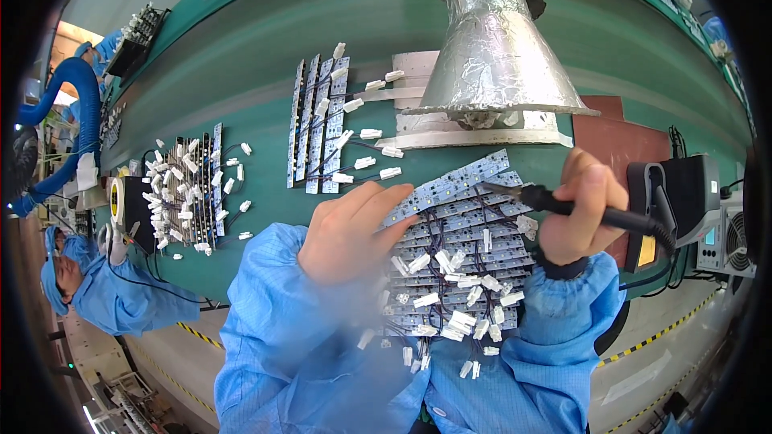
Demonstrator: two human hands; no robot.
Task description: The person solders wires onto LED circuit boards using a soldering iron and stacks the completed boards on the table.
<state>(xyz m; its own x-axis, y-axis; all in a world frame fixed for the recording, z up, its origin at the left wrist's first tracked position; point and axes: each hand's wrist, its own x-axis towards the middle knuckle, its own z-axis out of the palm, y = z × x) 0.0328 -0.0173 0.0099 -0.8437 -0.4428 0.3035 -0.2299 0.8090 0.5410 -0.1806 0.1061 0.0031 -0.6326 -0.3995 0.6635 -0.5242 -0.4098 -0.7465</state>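
My left hand (350, 229) pinches the left end of a pale LED circuit board strip (458, 183) between thumb and fingers. My right hand (585, 207) grips a black soldering iron (547, 199) like a pen. The iron's tip meets or hovers just over the strip near its right part; I cannot tell which. Beneath the strip, a stack of similar strips (474, 253) lies in overlapping rows. Dark wires with white connectors (462, 321) hang from these toward my body. A grey blur covers part of my left sleeve.
A foil-covered fume hood (498, 48) stands just beyond the strips. More strips lie at the back (318, 124) and left (197, 193) of the green table. On the right are a soldering iron holder (675, 201) and a soldering station (726, 237). A co-worker (121, 293) sits at left.
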